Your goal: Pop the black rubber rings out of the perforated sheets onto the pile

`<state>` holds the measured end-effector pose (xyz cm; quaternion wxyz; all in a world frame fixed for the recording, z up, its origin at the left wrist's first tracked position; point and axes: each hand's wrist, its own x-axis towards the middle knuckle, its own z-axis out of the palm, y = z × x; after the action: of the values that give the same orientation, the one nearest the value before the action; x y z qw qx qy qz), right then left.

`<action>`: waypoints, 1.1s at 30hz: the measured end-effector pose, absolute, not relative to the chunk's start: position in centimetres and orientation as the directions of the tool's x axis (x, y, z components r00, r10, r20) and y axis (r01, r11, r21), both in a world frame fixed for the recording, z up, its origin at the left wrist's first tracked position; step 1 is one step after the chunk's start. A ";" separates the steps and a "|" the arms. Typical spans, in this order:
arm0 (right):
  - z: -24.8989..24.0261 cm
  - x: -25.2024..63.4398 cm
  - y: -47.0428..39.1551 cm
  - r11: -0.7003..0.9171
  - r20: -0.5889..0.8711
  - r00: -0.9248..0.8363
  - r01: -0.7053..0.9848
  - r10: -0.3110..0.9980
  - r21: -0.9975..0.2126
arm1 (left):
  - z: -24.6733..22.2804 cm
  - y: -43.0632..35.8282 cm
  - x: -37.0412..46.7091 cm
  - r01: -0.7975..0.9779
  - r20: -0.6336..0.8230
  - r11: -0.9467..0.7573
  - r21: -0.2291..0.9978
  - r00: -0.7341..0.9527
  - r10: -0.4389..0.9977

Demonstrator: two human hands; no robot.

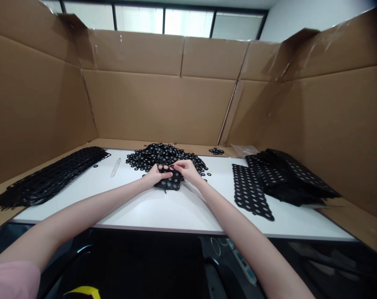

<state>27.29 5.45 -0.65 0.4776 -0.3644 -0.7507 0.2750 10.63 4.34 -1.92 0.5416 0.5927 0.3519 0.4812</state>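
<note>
My left hand (154, 176) is closed around the side of a small black sheet with pale round dots (172, 183), thumb lying across its front. The sheet hangs just above the white table. My right hand (188, 170) pinches at the upper right edge of that sheet; whether anything separate is between the fingertips is too small to tell. Directly behind both hands lies a heap of small black rings (159, 151), partly hidden by them.
A long stack of black perforated strips (57, 176) lies at the left, near a whitish pen-like tool (115, 167). At the right are a flat dotted sheet (249, 189) and piled black sheets (288, 174). Cardboard walls (157, 104) enclose the table (138, 211).
</note>
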 end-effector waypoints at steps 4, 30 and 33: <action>-1.0 27.0 5.8 0.582 0.537 -0.227 0.283 0.813 -0.762 | -1.6 4.1 10.7 -0.121 0.182 -0.154 0.981 0.279 0.943; -1.8 30.8 8.1 0.502 0.618 -0.007 0.591 0.786 -0.631 | -2.2 4.8 10.7 -0.179 0.153 -0.106 0.978 0.276 0.949; -1.0 29.8 7.0 0.580 0.676 -0.129 0.643 0.726 -0.501 | -2.3 5.0 10.7 -0.192 0.143 -0.090 0.977 0.278 0.950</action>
<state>29.77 7.00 -1.01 0.4771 -0.4562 -0.7499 0.0435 10.66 4.97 -2.28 0.5798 0.5504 0.3443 0.4922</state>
